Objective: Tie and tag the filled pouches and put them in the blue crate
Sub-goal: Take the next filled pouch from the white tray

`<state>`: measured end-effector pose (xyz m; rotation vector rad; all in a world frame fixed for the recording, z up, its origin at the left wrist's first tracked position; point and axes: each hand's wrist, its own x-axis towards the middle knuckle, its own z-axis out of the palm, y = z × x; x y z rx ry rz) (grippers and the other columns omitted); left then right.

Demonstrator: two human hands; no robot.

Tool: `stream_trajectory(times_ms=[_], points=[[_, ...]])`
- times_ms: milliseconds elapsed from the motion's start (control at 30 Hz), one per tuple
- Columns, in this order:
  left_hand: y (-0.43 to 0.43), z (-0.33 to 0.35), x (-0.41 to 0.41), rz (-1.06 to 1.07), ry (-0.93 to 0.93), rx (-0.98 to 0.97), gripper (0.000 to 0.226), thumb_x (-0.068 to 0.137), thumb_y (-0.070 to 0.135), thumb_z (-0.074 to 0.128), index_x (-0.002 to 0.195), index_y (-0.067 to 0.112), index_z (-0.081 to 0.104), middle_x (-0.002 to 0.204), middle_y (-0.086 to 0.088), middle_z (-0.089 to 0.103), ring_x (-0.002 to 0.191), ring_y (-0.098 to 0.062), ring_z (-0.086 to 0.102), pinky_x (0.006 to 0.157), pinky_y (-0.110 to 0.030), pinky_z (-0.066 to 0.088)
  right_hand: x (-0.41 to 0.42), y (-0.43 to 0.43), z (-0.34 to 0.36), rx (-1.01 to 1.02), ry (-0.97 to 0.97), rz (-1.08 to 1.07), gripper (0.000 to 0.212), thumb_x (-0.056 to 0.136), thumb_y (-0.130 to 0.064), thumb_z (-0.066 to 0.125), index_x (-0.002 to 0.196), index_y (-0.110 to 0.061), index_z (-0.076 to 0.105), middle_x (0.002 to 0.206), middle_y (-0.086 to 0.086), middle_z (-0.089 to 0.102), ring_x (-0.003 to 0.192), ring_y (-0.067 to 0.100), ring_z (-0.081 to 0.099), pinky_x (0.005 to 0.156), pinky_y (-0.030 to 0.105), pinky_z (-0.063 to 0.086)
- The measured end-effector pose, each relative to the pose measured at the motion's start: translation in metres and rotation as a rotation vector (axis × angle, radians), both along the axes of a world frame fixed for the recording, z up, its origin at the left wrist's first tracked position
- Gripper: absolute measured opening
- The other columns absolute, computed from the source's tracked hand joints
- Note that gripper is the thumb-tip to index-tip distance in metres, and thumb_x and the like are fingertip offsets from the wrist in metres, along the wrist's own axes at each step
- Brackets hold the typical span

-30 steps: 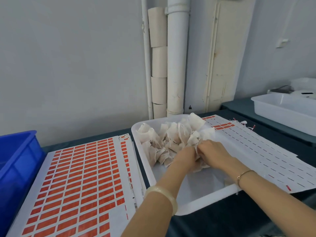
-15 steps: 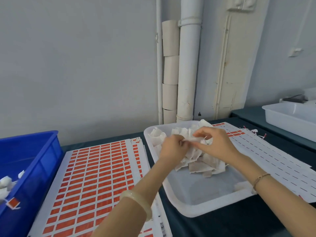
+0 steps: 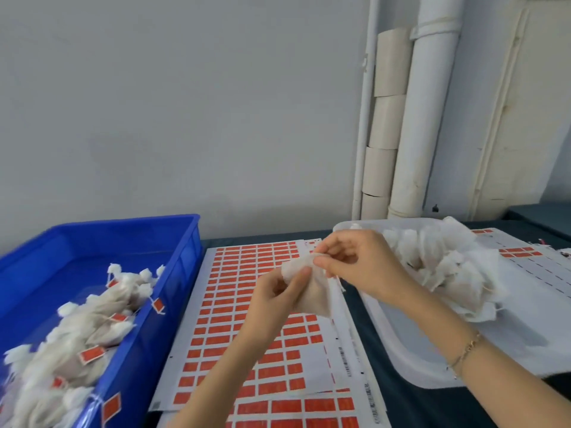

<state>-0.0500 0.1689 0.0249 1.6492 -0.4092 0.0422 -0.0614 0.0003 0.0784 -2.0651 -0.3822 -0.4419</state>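
The only writing we can find is a line of small black print along the right margin of the sticker sheet [image 3: 247, 335], and it is too small and blurred for us to read. The sheet's red labels carry no lettering we can make out, nor do the red tags on the tied pouches [image 3: 77, 335] lying in the blue crate [image 3: 182, 257] at the left.

We hold one pouch [image 3: 312, 298] in the air above the sticker sheet, between the crate and the white tray [image 3: 401, 350]. Our left hand [image 3: 278, 291] grips it from below, fingers curled around its body and the thumb pressed against the cloth. Our right hand [image 3: 355, 267] pinches the gathered top of the pouch between thumb and forefinger, the other fingers loosely bent; a thin bracelet [image 3: 466, 350] sits on that wrist. The two hands touch at the pouch.

The untied pouches [image 3: 448, 267] are heaped in the tray, just beside our right hand.
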Motion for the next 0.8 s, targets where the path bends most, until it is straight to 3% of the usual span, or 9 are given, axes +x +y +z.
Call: stream_trajectory(times_ms=[167,367,467,600,800], points=[[0.031,-0.047,-0.010,0.207,0.283,-0.008,0.027,0.082,0.053,0.062,0.089,0.028,0.056,0.076,0.013,0.065,0.073,-0.015,0.064,0.046,-0.005,0.043,0.004,0.043,-0.058,-0.042,0.195,0.069,0.013,0.085,-0.019,0.070,0.097,-0.024,0.074,0.088,-0.011,0.072,0.076,0.003,0.069,0.072,0.020,0.058],[0.037,-0.088,-0.005,0.341,0.360,-0.013,0.013,0.087,0.042,0.063,0.082,0.032,0.057,0.074,0.019,0.062,0.070,-0.006,0.062,0.044,-0.005,0.042,0.007,0.070,-0.138,0.252,0.320,-0.054,0.016,0.085,-0.023,0.069,0.100,-0.030,0.071,0.096,-0.015,0.071,0.089,0.003,0.068,0.085,0.023,0.056],[0.037,-0.099,0.000,0.365,0.428,-0.037,0.023,0.083,0.049,0.065,0.097,0.033,0.057,0.095,0.014,0.061,0.084,-0.006,0.060,0.054,-0.010,0.044,0.009,0.076,-0.157,0.334,0.306,-0.088,0.014,0.085,-0.025,0.069,0.094,-0.036,0.071,0.092,-0.021,0.071,0.090,0.002,0.068,0.079,0.018,0.056],[0.040,-0.103,0.001,0.419,0.439,-0.052,0.028,0.075,0.053,0.072,0.087,0.039,0.051,0.091,0.021,0.056,0.081,-0.006,0.058,0.052,-0.010,0.041,0.012,0.078,-0.165,0.238,0.218,-0.106,0.021,0.085,-0.022,0.070,0.090,-0.042,0.069,0.091,-0.030,0.068,0.091,-0.005,0.064,0.077,0.008,0.050],[0.038,-0.108,-0.001,0.423,0.366,0.047,0.035,0.069,0.050,0.079,0.080,0.041,0.046,0.084,0.024,0.051,0.075,-0.001,0.054,0.050,-0.008,0.036,0.010,0.078,-0.169,0.072,0.035,-0.173,0.027,0.082,-0.019,0.073,0.085,-0.044,0.062,0.086,-0.023,0.065,0.093,-0.006,0.058,0.075,0.006,0.048]])
